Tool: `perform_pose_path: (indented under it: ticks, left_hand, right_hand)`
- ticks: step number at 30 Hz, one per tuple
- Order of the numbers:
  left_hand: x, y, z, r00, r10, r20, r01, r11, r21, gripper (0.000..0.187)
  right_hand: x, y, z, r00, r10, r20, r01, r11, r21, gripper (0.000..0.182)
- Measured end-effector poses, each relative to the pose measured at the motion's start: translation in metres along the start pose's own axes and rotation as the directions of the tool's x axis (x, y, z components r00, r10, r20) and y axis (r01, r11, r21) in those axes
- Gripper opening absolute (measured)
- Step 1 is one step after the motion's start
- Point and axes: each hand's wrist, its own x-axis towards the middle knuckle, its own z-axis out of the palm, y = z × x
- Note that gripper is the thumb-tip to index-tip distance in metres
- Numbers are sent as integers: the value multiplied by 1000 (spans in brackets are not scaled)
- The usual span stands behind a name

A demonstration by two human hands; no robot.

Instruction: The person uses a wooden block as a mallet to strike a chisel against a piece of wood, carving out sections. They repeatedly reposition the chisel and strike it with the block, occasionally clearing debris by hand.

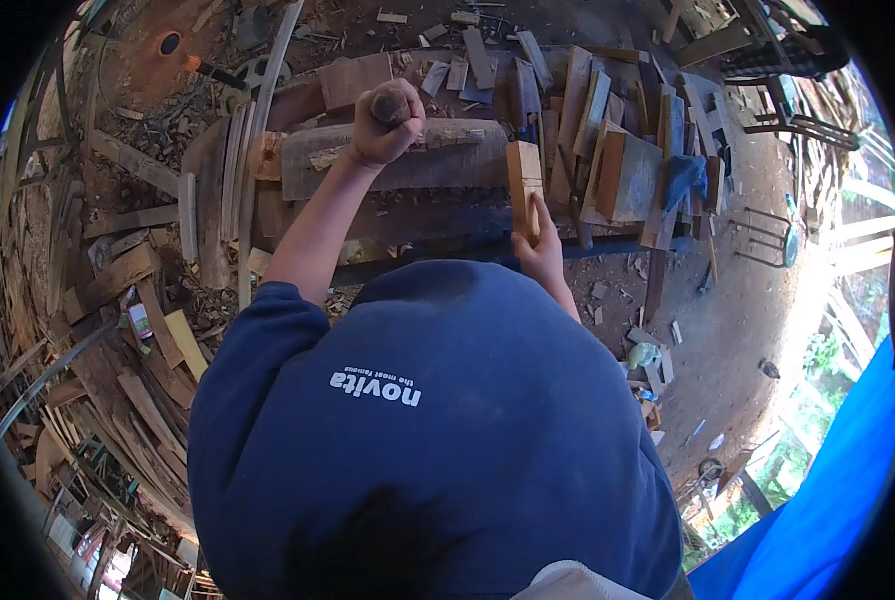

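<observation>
My left hand point(392, 138) is raised over the workbench in a fist, wrapped round a thick, round brown wooden piece point(389, 104) seen end-on; how far it extends below the fist is hidden. My right hand point(541, 252) grips the near end of a light-coloured wooden block point(523, 172), thumb along its side. The block points away from me, beside the right end of a long, rough timber point(447, 170). Between my hands, this timber lies across the bench, with a ragged, splintered strip along its top.
Many boards and offcuts point(622, 170) crowd the bench on the right, with a blue cloth point(685, 182) among them. Long planks point(235, 190) stand at the left. Wood scraps litter the floor. A metal-legged stool point(789, 240) and a blue tarp point(817, 500) are at far right.
</observation>
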Motion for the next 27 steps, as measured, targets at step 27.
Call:
perform_pose_path:
  ticks: [27]
  left_hand:
    - [-5, 0, 2, 999, -35, 20, 34, 999, 27, 7]
  right_hand:
    - [8, -179, -67, 912, -329, 246, 168, 846, 506, 76]
